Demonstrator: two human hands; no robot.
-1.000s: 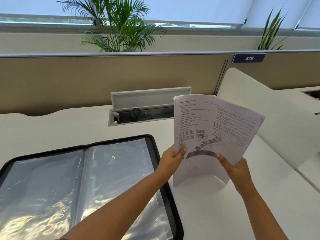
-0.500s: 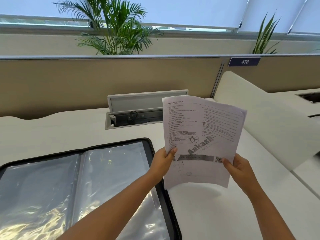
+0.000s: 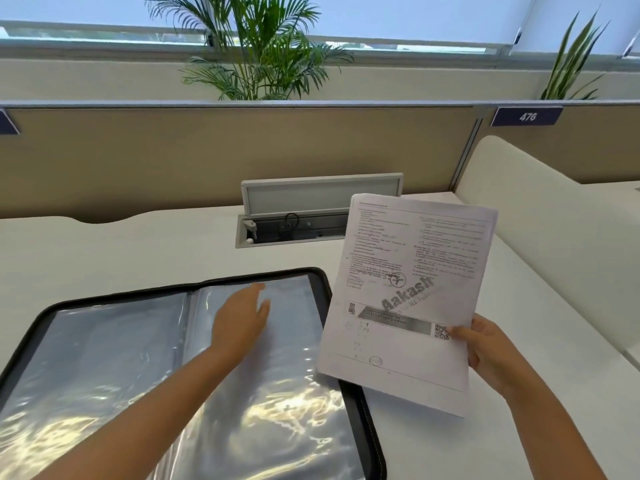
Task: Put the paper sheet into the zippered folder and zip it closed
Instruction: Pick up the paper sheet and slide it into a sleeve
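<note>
The right hand [image 3: 485,351] pinches the white printed paper sheet [image 3: 408,299] by its lower right edge, above the white desk [image 3: 104,251]. The left hand [image 3: 242,323], blurred, fingers straight, hovers over the open black zippered folder [image 3: 322,282] with clear plastic sleeves; the folder's near left part is cut off.

glossy plastic folder sleeves [image 3: 284,420], matt printed paper sheet [image 3: 408,265]

Open-plan office: white desk [image 3: 138,244] backed by a tan partition [image 3: 207,161], numbered plate "476" [image 3: 527,116] at upper right, flip-up cable box [image 3: 322,199] at frame centre, potted palm [image 3: 256,46] under blinds along the top
</note>
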